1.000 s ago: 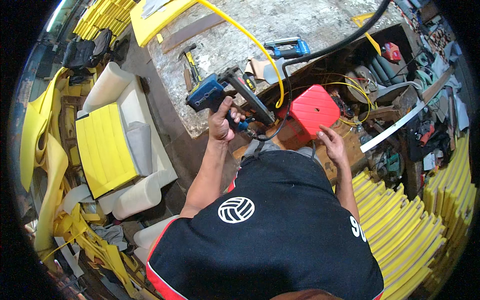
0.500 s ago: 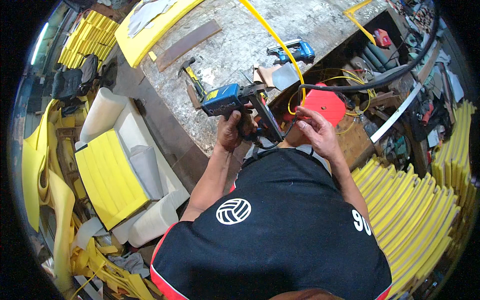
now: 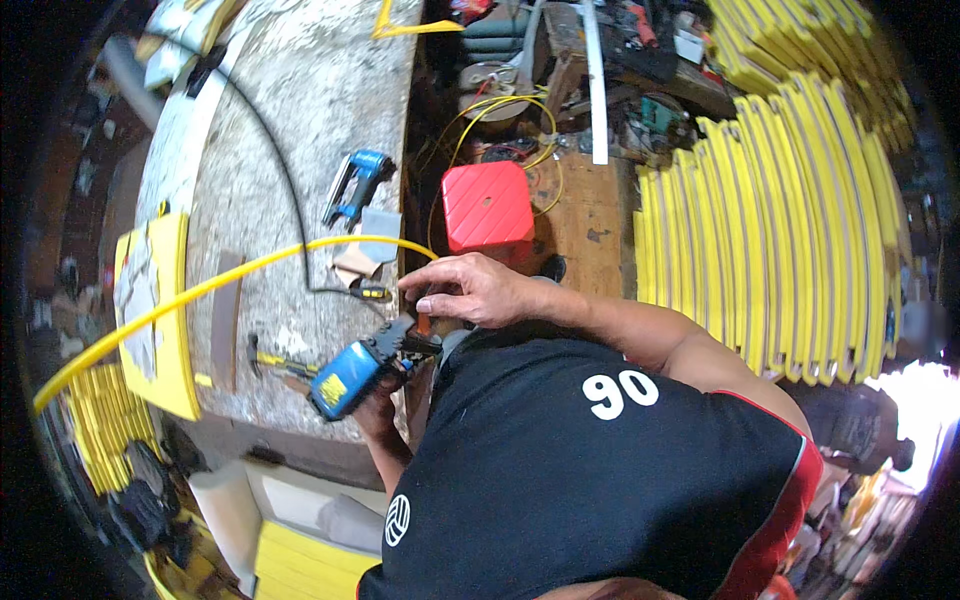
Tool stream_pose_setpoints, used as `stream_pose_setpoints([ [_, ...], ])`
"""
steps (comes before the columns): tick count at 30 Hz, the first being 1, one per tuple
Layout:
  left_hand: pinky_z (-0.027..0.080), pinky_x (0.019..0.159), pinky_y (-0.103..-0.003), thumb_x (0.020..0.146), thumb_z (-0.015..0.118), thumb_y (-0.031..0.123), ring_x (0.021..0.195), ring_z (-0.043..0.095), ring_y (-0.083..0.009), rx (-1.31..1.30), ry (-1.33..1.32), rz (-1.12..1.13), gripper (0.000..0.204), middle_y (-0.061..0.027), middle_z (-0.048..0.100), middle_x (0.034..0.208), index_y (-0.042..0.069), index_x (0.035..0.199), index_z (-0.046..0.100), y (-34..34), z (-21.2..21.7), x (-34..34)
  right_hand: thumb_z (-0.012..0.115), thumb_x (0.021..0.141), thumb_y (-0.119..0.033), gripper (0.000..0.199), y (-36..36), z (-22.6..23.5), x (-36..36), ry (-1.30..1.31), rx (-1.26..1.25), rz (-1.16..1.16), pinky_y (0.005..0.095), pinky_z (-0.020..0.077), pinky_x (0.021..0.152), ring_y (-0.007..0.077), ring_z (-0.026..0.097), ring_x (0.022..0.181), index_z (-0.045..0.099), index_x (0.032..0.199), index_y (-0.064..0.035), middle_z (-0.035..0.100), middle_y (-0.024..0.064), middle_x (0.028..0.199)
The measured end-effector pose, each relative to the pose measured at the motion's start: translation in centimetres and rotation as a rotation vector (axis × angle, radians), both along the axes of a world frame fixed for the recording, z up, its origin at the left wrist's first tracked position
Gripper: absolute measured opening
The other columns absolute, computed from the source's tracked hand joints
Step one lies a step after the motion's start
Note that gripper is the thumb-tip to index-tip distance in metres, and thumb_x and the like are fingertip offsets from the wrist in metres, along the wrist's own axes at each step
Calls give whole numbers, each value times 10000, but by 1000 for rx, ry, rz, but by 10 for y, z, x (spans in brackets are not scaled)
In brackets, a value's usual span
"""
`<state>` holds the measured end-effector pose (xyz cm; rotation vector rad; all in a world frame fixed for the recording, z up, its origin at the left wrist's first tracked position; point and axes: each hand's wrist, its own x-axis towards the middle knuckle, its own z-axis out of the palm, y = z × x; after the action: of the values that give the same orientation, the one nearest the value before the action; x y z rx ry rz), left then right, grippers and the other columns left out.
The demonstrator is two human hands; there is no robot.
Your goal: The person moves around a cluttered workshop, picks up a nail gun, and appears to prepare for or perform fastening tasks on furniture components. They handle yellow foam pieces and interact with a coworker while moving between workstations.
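My left hand (image 3: 378,410) is wrapped round the handle of a blue nail gun (image 3: 350,380), partly hidden under its body. The gun is tilted over the table's near edge, in front of my shirt. My right hand (image 3: 470,290) is just beyond it, fingers stretched out and thumb apart, with nothing visible between them. A yellow air hose (image 3: 250,265) runs across the table and passes out of sight behind that hand. Close to its fingertips is the yellow-and-black end piece (image 3: 372,293) of a black cord (image 3: 270,140).
A second blue nail gun (image 3: 357,188), scraps of material (image 3: 375,235) and a hammer (image 3: 270,358) lie on the worn table (image 3: 255,190). Beside it stands a red plastic stool (image 3: 487,205). Yellow foam pieces (image 3: 760,230) are stacked on the right; a sofa (image 3: 300,500) stands at lower left.
My view has swung to the right. My right hand has moved off the black cord, which now lies across the table. The blue nail gun remains in my left hand, turned and tilted differently.
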<state>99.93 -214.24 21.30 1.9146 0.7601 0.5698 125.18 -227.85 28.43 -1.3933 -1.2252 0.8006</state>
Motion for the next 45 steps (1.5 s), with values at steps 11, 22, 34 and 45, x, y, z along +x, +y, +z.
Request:
stream_pose_setpoints([
  [11, 466, 734, -332, 784, 724, 263, 793, 578, -187, -368, 336, -245, 301, -44, 635, 897, 35, 954, 624, -10, 33, 70, 598, 858, -325, 365, -77, -123, 58, -169, -369, -558, 381, 510, 783, 319, 649, 910, 639, 1064, -26, 664, 179, 980],
  [22, 496, 847, -305, 726, 768, 115, 960, 604, -158, -522, -27, -467, 719, -92, 616, 1107, -15, 1343, 422, -31, 37, 136, 613, 767, -316, 392, -276, -319, 17, -134, -1240, -649, 438, 501, 718, 375, 638, 839, 670, 947, 28, 649, 251, 924],
  [34, 460, 627, -317, 760, 739, 253, 648, 578, -197, -504, 63, -251, 278, -71, 596, 703, 22, 802, 590, -51, 53, 143, 606, 799, -350, 438, -284, -334, 32, -118, -1282, -563, 406, 484, 855, 367, 606, 992, 649, 1080, -16, 636, 223, 1061],
  [45, 362, 533, -300, 731, 558, 727, 479, 394, -140, -787, -594, -312, 659, 8, 412, 579, 74, 812, 530, -49, 51, 146, 615, 799, -332, 439, -262, -312, 59, -153, -1201, -516, 396, 490, 852, 361, 612, 996, 643, 1087, -2, 628, 234, 1075],
])
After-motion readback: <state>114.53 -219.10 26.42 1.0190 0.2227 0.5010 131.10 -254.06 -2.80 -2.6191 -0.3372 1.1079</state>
